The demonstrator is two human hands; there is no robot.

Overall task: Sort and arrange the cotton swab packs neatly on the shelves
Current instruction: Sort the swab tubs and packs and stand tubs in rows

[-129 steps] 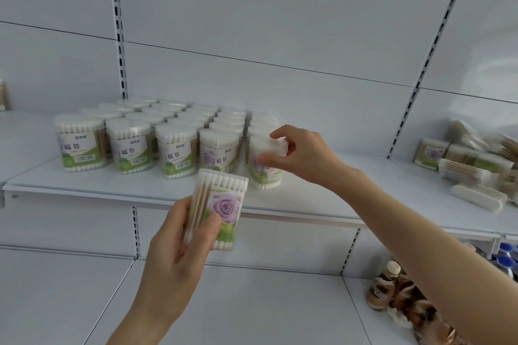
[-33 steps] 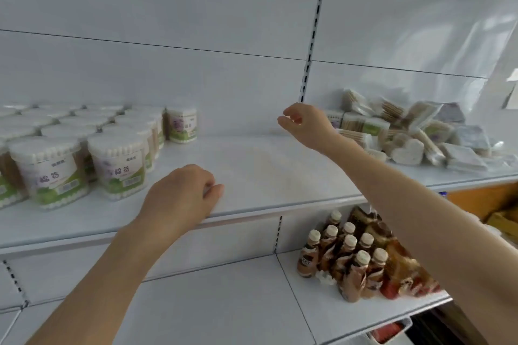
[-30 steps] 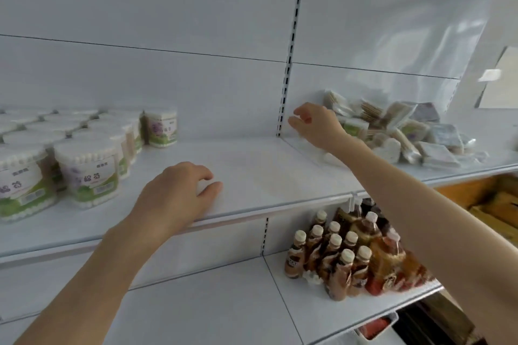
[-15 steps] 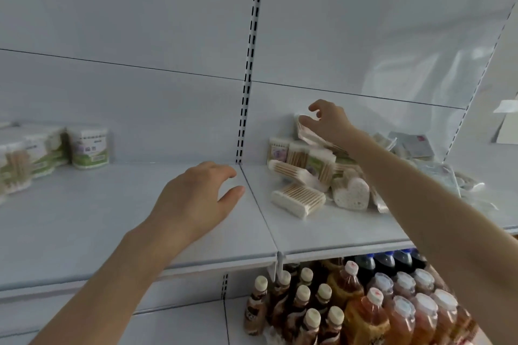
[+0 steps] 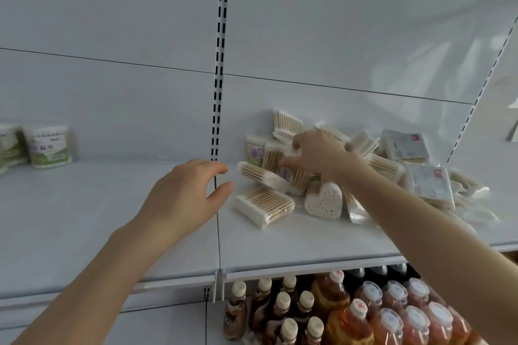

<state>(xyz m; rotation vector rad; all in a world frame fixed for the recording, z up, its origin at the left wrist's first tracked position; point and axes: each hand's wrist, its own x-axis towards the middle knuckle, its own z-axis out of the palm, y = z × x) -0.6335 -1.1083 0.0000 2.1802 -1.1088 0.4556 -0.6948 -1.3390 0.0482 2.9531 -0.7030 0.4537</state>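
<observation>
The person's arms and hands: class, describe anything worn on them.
Nothing worn shows. The left forearm and right forearm are bare, with no sleeve in view. Neither the left hand nor the right hand carries a glove, ring, watch or bracelet.

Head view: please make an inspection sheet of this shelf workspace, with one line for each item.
Surface: white shelf, two boards joined.
Job's things: loose pile of swab packs at right; heart-shaped pack in front; tubs upright at far left.
Clutter: flat grey packets on the pile.
Hands: left hand open above the shelf; right hand in the pile, grip unclear.
Cables: nothing seen.
Surroundings: slotted upright; bottles below the shelf.
</observation>
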